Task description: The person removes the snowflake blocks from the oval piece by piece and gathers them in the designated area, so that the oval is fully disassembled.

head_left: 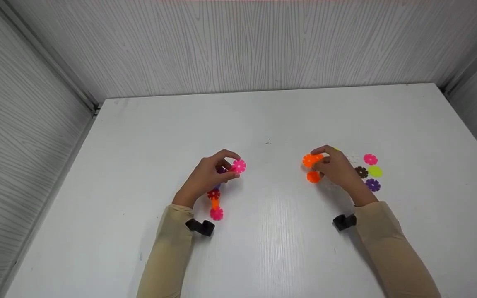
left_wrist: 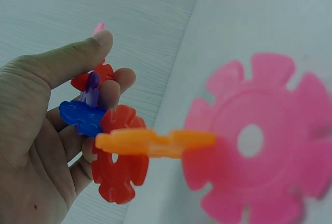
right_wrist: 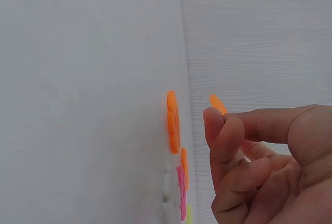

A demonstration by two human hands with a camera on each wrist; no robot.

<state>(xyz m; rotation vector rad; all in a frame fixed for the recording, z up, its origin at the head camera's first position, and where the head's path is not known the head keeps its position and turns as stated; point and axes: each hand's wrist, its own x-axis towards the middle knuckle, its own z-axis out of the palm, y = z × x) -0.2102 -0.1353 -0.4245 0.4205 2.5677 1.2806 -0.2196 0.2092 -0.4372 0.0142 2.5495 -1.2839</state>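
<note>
Chain point(head_left: 214, 194) partly behind left hand point(head_left: 206, 174), white discs point(head_left: 352, 157) faint

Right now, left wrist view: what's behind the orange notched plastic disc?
A red notched plastic disc, above and below its left end; a pink notched plastic disc around its right. Directly behind: covered.

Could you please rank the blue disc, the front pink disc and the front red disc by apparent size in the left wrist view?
1. Front pink disc
2. Front red disc
3. Blue disc
The first looks nearest the camera, so true sizes are unsure.
</note>
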